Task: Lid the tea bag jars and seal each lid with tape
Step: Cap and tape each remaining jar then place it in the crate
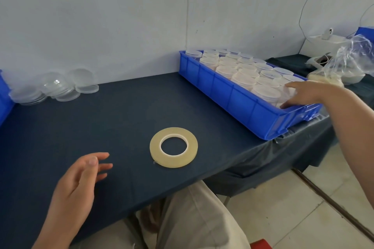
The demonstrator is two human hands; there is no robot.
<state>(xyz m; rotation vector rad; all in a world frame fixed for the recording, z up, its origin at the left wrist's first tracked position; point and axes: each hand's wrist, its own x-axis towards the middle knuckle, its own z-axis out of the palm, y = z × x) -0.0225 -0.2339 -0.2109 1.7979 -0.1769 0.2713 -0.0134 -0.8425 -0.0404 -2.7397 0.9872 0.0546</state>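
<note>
Reaching into the near end of the blue tray [222, 89], the right hand [307, 93] has its fingers spread among the lidded jars [242, 79]; the forefinger lies over one lid and the thumb sits low by the tray's rim. Whether they grip a jar cannot be told. The left hand [81, 180] hovers over the dark table [121, 117] with fingers loosely parted, holding nothing. The tape roll [154, 147] lies flat between the hands, near the left fingertips but not touching them, and close to the table's front edge. The tray's near corner juts past that edge. Loose lids [58, 87] are heaped by the wall at far left, well apart from the tape, with bare cloth between
</note>
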